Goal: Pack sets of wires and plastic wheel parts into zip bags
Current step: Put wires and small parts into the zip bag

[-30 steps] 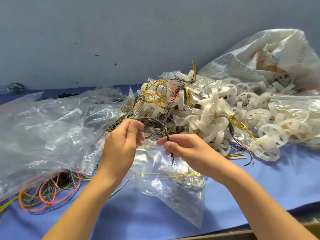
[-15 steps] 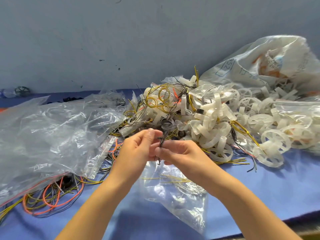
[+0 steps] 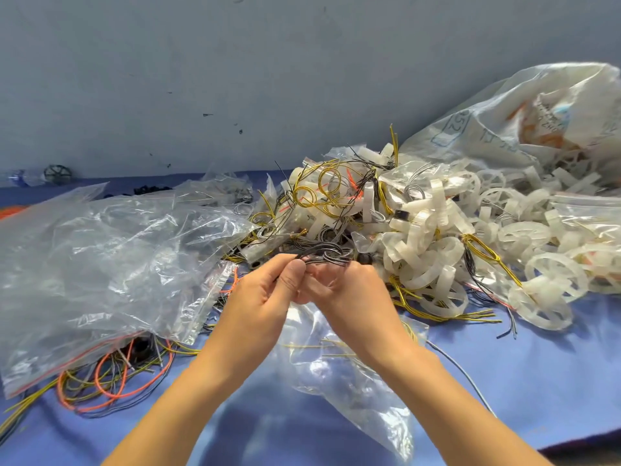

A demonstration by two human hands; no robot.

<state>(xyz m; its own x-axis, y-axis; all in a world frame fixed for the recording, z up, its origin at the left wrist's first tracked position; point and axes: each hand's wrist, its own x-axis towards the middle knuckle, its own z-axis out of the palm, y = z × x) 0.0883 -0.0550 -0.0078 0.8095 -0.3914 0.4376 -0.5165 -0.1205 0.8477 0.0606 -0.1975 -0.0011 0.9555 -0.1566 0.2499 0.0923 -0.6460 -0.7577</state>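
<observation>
Hands [image 3: 262, 297] [image 3: 349, 294] together pinch a dark wire coil [image 3: 324, 257].

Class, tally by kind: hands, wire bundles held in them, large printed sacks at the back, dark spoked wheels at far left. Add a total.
Hands, left hand and right hand: 2
Held dark wire bundle: 1
Printed sack: 1
Dark spoked wheel: 1
Total: 5

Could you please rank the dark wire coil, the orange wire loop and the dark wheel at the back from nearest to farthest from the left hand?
1. dark wire coil: pinched by the left hand.
2. orange wire loop: lower left, beside the bag edge.
3. dark wheel: far left, at the back.
</observation>
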